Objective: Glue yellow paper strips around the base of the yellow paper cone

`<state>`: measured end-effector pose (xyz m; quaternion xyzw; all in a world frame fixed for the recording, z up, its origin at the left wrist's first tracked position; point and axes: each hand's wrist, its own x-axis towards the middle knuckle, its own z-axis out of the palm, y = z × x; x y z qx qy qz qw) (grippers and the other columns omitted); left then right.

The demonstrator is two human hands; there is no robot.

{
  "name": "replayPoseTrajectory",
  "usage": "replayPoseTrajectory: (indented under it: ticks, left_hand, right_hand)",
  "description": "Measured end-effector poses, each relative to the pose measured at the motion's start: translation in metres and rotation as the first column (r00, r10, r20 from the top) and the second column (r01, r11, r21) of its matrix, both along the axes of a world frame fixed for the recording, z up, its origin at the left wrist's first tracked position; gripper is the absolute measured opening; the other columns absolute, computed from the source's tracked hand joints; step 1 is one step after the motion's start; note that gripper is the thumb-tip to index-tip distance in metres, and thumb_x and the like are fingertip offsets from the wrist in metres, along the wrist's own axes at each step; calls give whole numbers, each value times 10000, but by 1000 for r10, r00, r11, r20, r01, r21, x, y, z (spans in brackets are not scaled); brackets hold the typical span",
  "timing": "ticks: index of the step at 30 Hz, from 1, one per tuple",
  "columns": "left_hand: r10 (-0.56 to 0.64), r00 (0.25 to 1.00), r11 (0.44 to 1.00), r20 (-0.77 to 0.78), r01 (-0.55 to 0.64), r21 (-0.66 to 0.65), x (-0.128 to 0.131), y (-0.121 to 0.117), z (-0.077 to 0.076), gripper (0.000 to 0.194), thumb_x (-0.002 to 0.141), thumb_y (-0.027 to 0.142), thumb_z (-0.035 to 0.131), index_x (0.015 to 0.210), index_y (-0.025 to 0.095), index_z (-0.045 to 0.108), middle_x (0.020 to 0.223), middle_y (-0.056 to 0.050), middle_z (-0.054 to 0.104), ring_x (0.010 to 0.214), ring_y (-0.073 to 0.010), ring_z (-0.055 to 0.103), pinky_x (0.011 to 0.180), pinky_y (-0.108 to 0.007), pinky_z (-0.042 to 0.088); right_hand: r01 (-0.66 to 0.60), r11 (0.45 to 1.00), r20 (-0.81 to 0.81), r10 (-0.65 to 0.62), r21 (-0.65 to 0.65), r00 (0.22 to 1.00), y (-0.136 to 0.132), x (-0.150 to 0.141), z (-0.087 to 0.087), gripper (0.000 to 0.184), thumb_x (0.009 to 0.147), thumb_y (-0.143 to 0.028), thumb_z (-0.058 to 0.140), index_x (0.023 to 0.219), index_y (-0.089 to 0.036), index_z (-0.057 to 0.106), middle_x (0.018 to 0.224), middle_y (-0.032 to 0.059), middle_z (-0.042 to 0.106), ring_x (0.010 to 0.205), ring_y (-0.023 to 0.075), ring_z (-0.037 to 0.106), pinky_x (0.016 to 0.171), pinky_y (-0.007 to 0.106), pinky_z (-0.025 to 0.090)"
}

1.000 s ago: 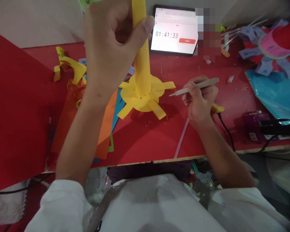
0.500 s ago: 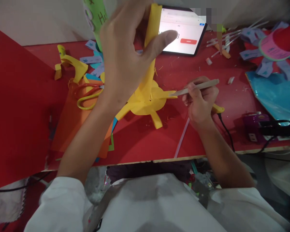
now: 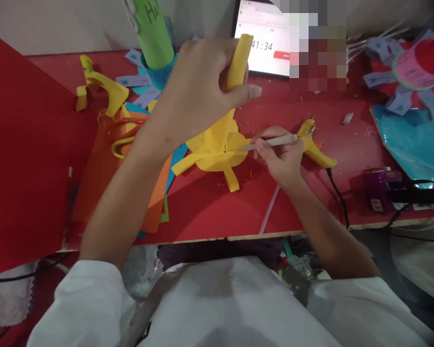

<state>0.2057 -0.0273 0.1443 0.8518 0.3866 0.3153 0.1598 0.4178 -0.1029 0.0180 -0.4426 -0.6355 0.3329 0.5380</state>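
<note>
looking down from the head view: left hand (image 3: 202, 91) closed around upper part of yellow paper tube (image 3: 238, 60), thumb across its front, fingers wrapped behind. tube tilted, not upright; long axis from top end near tablet (image 3: 260, 43) down and toward the person to its base. base meets yellow paper disc (image 3: 217, 149) on red table (image 3: 311, 193), about mid-table, in front of the chest. cut tabs (image 3: 231, 179) fanned outward from tube foot over and past the disc, several lying flat, one pointing toward table edge.

right hand (image 3: 280, 156) closed in a pen-like grip on slim pale stick tool (image 3: 275, 141); tool lies near horizontal, tip pointing left, touching or just at the right side of tube foot; exact contact not clear. yellow glue gun (image 3: 313, 144) lying on table just behind right hand, cord trailing toward table edge.

judged progress: tube rolled, foot slit and spread, disc in place; tabs being pressed down, at least the right-side one appears unfinished. bonding of the rest cannot be confirmed.

also noted: scissors (image 3: 121, 135) on orange paper (image 3: 101, 178) at left, green tube (image 3: 154, 33) standing at the back.
</note>
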Motion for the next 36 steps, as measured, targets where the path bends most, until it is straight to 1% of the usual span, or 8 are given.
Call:
replayPoseTrajectory:
  ticks: [7, 11, 15, 18, 20, 24, 29, 36]
  left_hand:
    - [18, 992, 998, -122, -26, -66, -6, -2, 6, 140, 916, 273, 835, 885, 151, 773, 790, -21, 668, 709, -150, 538, 678, -327, 335]
    - [34, 990, 996, -136, -46, -81, -10, -1, 8, 124, 895, 287, 834, 874, 174, 790, 737, 5, 629, 663, -134, 514, 645, -320, 300]
    - [25, 988, 992, -154, -43, -119, -10, 0, 11, 118, 914, 276, 815, 900, 160, 801, 758, -5, 656, 709, -149, 566, 745, -345, 391]
    - [1, 991, 994, -133, -15, -108, -11, 1, 9, 173, 918, 282, 803, 809, 168, 731, 690, 30, 555, 657, -116, 470, 905, -406, 441]
    - [-20, 993, 997, -117, 12, -73, -12, 3, 6, 329, 917, 284, 792, 688, 181, 580, 648, 59, 414, 624, -82, 341, 968, -429, 433]
    - [-13, 993, 999, -113, 7, -51, -12, 3, 4, 551, 900, 276, 813, 637, 191, 336, 661, 73, 245, 632, -51, 178, 948, -406, 428]
    - [-20, 993, 997, -118, 11, -70, -10, 1, 7, 611, 918, 270, 821, 635, 185, 285, 641, 82, 233, 626, -34, 182, 926, -387, 427]
    - [-41, 994, 997, -102, 34, -63, -13, 1, 6, 471, 940, 311, 776, 650, 184, 428, 666, 65, 276, 616, -48, 225, 1019, -446, 467]
  right_hand:
    - [-72, 997, 131, 76, -39, 989, 3, -10, -4, 270, 964, -540, 734, 934, -271, 739, 808, 17, 725, 664, 177, 642, 592, 339, 492]
    - [-136, 988, 212, 148, -71, 966, 6, -11, -9, 203, 954, -469, 743, 933, -267, 735, 854, 23, 761, 741, 197, 694, 653, 345, 528]
    - [-168, 983, 220, 181, -77, 958, 7, -10, -10, 138, 957, -411, 737, 941, -274, 744, 896, 16, 780, 788, 200, 722, 702, 347, 544]
    - [-166, 982, 225, 183, -91, 957, 7, -10, -11, 155, 967, -429, 725, 940, -278, 746, 890, 16, 780, 783, 204, 722, 697, 352, 541]
    - [-159, 983, 232, 177, -92, 957, 7, -10, -11, 154, 970, -424, 716, 938, -277, 745, 881, 18, 777, 773, 204, 717, 681, 353, 533]
    - [-112, 991, 260, 126, -71, 957, 7, -10, -11, 100, 945, -369, 732, 916, -273, 735, 855, 9, 765, 733, 194, 692, 654, 349, 509]
    - [-116, 992, 277, 127, -56, 952, 8, -10, -13, 81, 944, -342, 729, 905, -270, 729, 871, 11, 772, 745, 191, 701, 667, 349, 510]
    - [-119, 991, 288, 131, -62, 949, 8, -10, -11, 96, 950, -364, 720, 918, -274, 731, 885, 10, 782, 749, 192, 702, 666, 346, 508]
